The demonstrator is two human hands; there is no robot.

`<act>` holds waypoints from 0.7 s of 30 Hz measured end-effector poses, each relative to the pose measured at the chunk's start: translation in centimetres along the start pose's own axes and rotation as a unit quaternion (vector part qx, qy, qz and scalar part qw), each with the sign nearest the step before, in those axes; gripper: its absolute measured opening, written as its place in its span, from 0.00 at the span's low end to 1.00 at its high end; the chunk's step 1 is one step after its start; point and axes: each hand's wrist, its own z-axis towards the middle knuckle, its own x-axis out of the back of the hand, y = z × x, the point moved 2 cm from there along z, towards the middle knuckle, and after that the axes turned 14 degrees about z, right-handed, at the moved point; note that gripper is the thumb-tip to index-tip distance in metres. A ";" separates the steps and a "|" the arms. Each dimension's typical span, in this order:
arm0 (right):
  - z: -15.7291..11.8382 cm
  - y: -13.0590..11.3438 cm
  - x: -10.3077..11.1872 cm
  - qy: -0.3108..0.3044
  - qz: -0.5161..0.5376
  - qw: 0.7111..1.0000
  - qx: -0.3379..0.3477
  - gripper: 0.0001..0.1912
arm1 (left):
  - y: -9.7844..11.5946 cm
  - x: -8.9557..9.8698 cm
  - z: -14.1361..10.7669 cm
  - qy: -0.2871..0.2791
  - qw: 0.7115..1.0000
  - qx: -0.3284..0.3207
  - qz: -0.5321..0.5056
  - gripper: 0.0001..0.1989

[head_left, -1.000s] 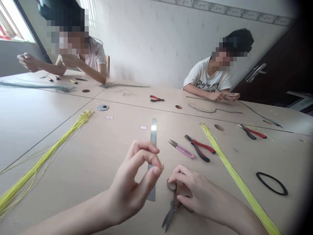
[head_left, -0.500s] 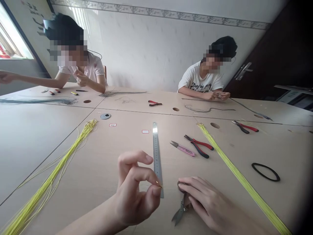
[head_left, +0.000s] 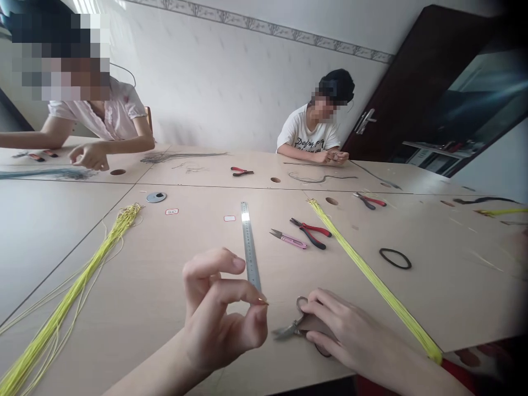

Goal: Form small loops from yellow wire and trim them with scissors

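My left hand (head_left: 225, 308) is raised above the table, thumb and index finger pinched on a tiny gold-coloured piece (head_left: 263, 301). A steel ruler (head_left: 249, 247) lies just beyond it, its near end hidden by the fingers. Over a pair of metal scissors (head_left: 291, 330) rests my right hand (head_left: 342, 327), its fingers curled on the handles. The scissors lie on the table with their blades pointing left. Pink-handled snips (head_left: 291, 240) and red-and-black pliers (head_left: 312, 233) are beyond my right hand.
Yellow cord bundles lie at left (head_left: 88, 280) and right (head_left: 371, 275). A black loop (head_left: 395, 258) lies at the right. A round grey disc (head_left: 156, 197), small labels and more pliers (head_left: 242, 171) are farther back. Two people sit across the table (head_left: 185, 190).
The view has turned to the right. The scissors have swung, so their blades now point left rather than toward me. The left-hand person's raised hand has come down to the table.
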 end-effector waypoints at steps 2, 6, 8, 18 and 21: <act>-0.1 -0.1 -0.2 0.019 0.002 0.999 -0.027 0.06 | 0.0 0.0 0.0 0.003 1.000 -0.002 -0.002 0.08; -0.9 -0.1 -0.3 0.012 0.020 0.997 -0.072 0.13 | 0.0 -0.1 0.0 0.037 0.999 -0.020 -0.005 0.08; -1.4 0.1 -0.2 -0.016 0.042 0.993 -0.111 0.19 | -0.2 -0.3 -0.1 0.038 0.999 0.009 -0.020 0.09; -0.6 -0.1 -0.2 -0.033 0.070 0.979 -0.189 0.08 | -1.5 -2.7 -0.5 -0.127 0.784 0.529 -0.299 0.10; -0.3 -0.6 -0.2 -0.026 0.117 0.974 -0.191 0.12 | -1.9 -3.2 -0.8 -0.139 0.744 0.567 -0.325 0.10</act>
